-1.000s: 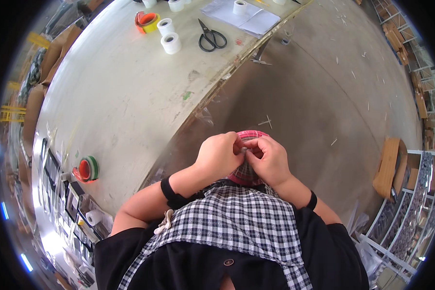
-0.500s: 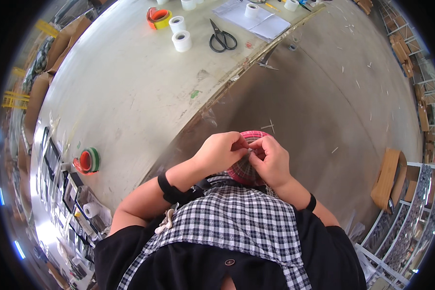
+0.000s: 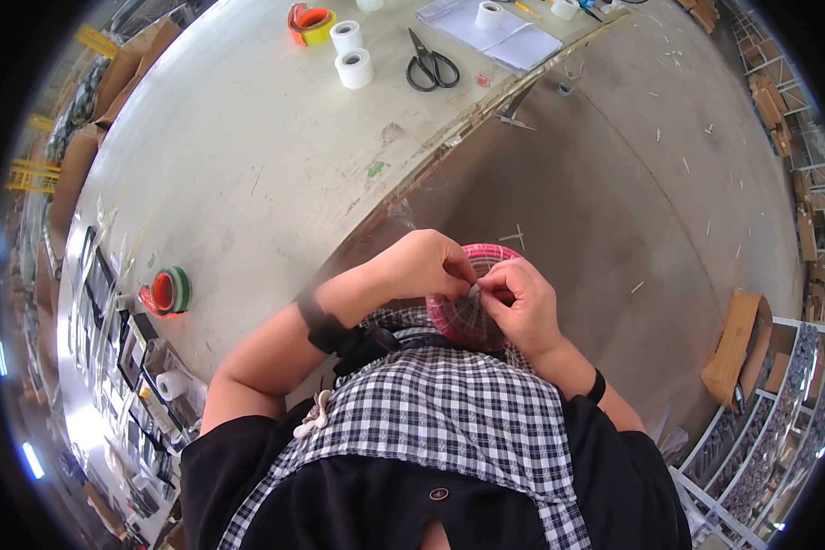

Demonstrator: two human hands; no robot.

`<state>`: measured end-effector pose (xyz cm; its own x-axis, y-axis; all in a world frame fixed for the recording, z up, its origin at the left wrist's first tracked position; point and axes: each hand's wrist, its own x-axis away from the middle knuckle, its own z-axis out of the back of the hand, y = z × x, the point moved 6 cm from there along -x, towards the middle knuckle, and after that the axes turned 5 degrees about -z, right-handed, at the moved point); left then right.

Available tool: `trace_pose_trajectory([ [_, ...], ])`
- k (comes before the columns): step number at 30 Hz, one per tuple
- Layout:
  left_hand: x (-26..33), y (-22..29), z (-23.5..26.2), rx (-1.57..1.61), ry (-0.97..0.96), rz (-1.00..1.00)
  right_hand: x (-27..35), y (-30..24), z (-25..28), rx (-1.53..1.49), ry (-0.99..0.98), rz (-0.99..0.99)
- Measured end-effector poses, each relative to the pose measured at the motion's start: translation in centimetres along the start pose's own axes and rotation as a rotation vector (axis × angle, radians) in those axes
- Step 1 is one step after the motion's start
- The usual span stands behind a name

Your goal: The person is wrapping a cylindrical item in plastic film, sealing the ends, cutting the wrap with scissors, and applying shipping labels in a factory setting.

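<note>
In front of my apron is a round, pink-rimmed thing [image 3: 465, 323] with a brownish middle crossed by pale lines, perhaps a woven basket or a coil. Over its middle, my left hand [image 3: 428, 264] and my right hand [image 3: 525, 301] meet at the fingertips. Both are closed in a pinch on a small whitish piece [image 3: 474, 291], too small to name. My fingers partly cover the round thing, and its underside is hidden.
A large pale table [image 3: 275, 156] reaches from the left to the far side. On it lie black scissors [image 3: 429, 69], white tape rolls [image 3: 353, 69], coloured tape rolls [image 3: 170, 291] and papers [image 3: 513, 41]. At the right, a cardboard box [image 3: 738, 348] sits by a metal rack [image 3: 752, 449].
My left wrist and forearm have risen a little, and the left hand is tilted more downward over the round thing. Both hands still pinch at its middle. The whole view has shifted slightly.
</note>
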<state>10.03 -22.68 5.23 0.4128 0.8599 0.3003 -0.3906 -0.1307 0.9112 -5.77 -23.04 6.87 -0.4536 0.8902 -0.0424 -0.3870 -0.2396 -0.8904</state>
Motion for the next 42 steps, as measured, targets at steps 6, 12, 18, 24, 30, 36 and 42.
trace_pose_trajectory([
  [6, -0.2, 1.1, -0.1, -0.158, -0.031, -0.084, 0.2, -0.3, -0.1, 0.081, -0.025, 0.098],
  [12, 0.0, 1.3, -0.9, -0.276, 0.035, -0.147, 0.0, -0.1, 0.0, 0.061, -0.039, 0.065],
  [18, 0.4, 1.4, -1.2, -0.338, 0.155, -0.288, -0.5, -0.4, 0.2, 0.017, -0.099, 0.009],
  [24, 0.3, 1.1, -1.3, -0.380, 0.138, -0.229, -1.6, 0.9, 0.9, -0.044, -0.321, 0.028],
  [30, 0.5, 1.7, -1.1, -0.385, 0.129, -0.252, -2.2, -0.5, 0.4, 0.184, -0.377, 0.367],
  [36, 0.7, 1.4, -0.5, -0.294, 0.176, -0.224, -2.3, -0.6, 0.0, 0.198, -0.294, 0.471],
  [42, 1.3, 0.3, -0.5, -0.334, 0.156, -0.117, -1.8, -0.8, -0.6, 0.179, -0.205, 0.497],
])
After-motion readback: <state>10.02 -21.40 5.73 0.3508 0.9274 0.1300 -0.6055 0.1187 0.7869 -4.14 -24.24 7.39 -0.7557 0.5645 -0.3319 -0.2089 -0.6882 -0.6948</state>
